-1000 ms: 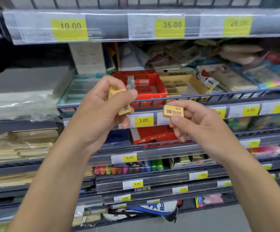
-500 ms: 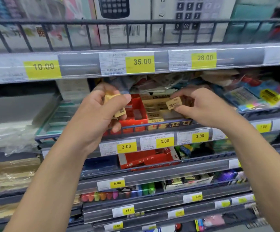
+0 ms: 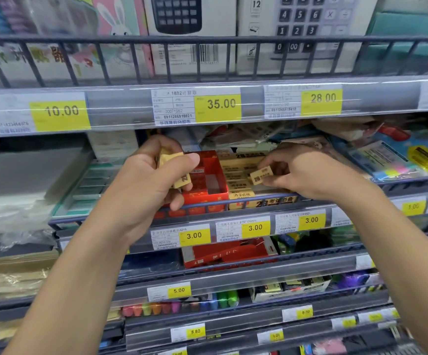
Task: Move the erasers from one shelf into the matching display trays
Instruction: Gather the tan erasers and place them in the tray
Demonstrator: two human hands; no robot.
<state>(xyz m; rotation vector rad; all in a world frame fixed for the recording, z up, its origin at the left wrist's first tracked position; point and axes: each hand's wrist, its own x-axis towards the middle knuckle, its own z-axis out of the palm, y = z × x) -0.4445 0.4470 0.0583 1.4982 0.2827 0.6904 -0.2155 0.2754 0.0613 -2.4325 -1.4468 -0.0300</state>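
My left hand point(image 3: 148, 180) grips a small stack of tan 2B erasers point(image 3: 179, 175) in front of the red display tray point(image 3: 207, 193). My right hand point(image 3: 307, 172) pinches one tan 2B eraser point(image 3: 261, 176) and holds it just over the tan display tray point(image 3: 238, 175), which holds several matching erasers laid flat. Both trays stand side by side on the wire-fronted shelf, the red one on the left with a few items inside.
A wire rail point(image 3: 233, 203) fronts the tray shelf, with price strips point(image 3: 255, 228) below. Calculator boxes point(image 3: 189, 29) stand on the shelf above. Packaged stationery point(image 3: 400, 155) crowds the right; green trays point(image 3: 92, 185) sit left. Lower shelves hold a red box point(image 3: 223, 254) and highlighters point(image 3: 182, 306).
Both hands have risen from the lower shelf to the tray shelf. My right hand has carried its eraser forward and down over the tan tray; the left keeps its stack.
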